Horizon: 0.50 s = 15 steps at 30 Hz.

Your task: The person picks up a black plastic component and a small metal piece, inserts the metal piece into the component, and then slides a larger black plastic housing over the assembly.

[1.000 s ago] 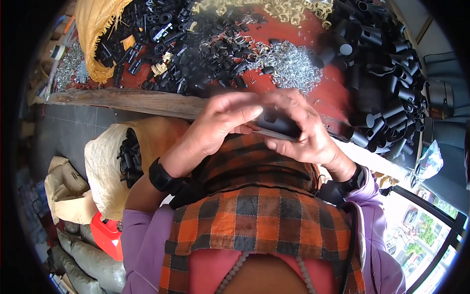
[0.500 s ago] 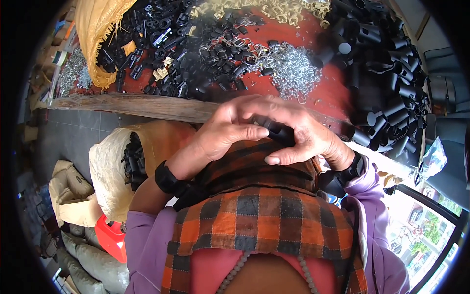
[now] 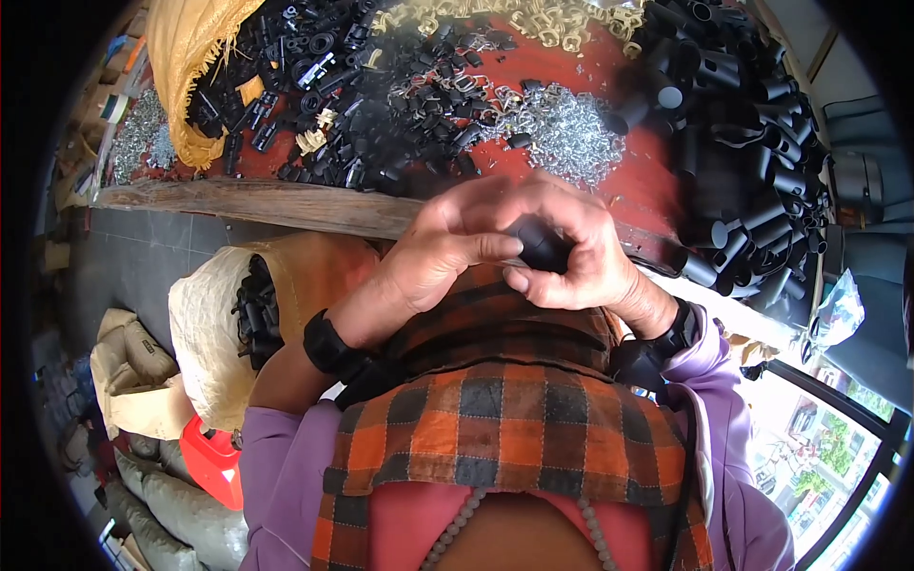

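Between my two hands, just in front of the table's near edge, is a short black tube-like part [image 3: 541, 246]. My right hand [image 3: 595, 252] is closed around its right side, with thumb and curled fingers on it. The left hand [image 3: 433, 247] is closed at the other end, its thumb tip against the part. Fingers of both hands cover much of the part, and the left fingertips are blurred. Beyond my hands on the red tabletop [image 3: 657, 171] lie a heap of small silvery metal pieces [image 3: 571, 133] and a spread of small black pieces [image 3: 419, 124].
Many black tubes [image 3: 747, 171] are piled at the right. Cream-coloured pieces [image 3: 562, 24] lie at the far edge, and an orange woven sack [image 3: 186, 76] at the far left. Below the wooden edge [image 3: 257, 205], an open pale sack [image 3: 205, 324] holds black parts; a red container [image 3: 211, 462] stands nearby.
My right thumb has moved up and in against the black part. The part has turned, so its opening no longer shows as before. Both hands stay in nearly the same place.
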Motion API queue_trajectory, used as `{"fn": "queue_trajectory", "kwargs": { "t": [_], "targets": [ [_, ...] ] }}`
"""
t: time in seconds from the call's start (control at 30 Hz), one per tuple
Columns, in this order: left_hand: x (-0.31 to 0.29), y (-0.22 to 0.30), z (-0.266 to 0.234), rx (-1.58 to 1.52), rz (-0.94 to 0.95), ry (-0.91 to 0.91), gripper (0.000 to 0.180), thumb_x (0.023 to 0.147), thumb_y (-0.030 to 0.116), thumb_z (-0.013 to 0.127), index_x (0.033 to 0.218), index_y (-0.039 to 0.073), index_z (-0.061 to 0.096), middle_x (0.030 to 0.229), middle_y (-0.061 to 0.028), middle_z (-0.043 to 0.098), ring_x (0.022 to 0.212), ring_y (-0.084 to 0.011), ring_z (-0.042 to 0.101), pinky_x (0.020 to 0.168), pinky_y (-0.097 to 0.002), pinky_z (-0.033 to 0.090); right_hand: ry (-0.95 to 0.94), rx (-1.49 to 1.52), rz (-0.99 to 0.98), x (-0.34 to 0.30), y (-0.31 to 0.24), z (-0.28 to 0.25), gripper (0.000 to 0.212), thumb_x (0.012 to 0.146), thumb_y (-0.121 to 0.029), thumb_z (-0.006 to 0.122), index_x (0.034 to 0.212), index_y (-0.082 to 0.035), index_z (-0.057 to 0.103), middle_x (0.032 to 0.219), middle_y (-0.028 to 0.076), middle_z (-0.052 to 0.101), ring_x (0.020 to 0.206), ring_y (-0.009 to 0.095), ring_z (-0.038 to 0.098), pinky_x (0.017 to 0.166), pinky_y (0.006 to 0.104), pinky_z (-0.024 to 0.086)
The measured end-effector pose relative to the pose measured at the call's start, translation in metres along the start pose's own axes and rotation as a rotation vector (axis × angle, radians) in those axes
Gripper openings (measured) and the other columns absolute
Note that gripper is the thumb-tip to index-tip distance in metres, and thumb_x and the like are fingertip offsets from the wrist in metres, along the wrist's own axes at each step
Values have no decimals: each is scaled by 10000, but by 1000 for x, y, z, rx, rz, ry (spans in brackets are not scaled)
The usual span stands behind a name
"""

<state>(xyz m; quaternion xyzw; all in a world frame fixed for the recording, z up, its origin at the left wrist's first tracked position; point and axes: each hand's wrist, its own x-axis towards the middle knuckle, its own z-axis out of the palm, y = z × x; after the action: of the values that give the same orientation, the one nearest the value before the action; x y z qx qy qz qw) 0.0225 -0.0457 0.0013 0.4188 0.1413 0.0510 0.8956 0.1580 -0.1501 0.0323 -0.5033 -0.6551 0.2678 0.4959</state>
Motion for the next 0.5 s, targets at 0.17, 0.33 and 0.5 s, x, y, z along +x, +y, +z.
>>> {"fn": "queue_trajectory", "kwargs": {
  "t": [0.17,0.33,0.5],
  "targets": [
    [-9,17,0,-79,109,87,503,721,133,576,1156,-30,383,971,-93,507,895,-166,505,765,-276,429,128,-37,-42,12,-5,6,428,586,-173,710,933,-17,515,891,108,510,855,232,490,766,311,383],
    [-58,71,-56,35,189,38,457,731,268,473,1062,-47,450,769,-67,470,600,-110,434,541,-214,365,208,-11,62,-1,13,-18,375,656,-118,660,976,9,510,934,116,507,948,215,473,827,305,359],
    [-166,108,-123,826,-64,323,333,703,195,546,938,-37,511,713,-40,510,583,-110,469,518,-218,380,47,-167,275,1,15,-11,215,688,-34,621,891,-7,557,849,94,548,830,208,541,745,309,421]
  ]
}}
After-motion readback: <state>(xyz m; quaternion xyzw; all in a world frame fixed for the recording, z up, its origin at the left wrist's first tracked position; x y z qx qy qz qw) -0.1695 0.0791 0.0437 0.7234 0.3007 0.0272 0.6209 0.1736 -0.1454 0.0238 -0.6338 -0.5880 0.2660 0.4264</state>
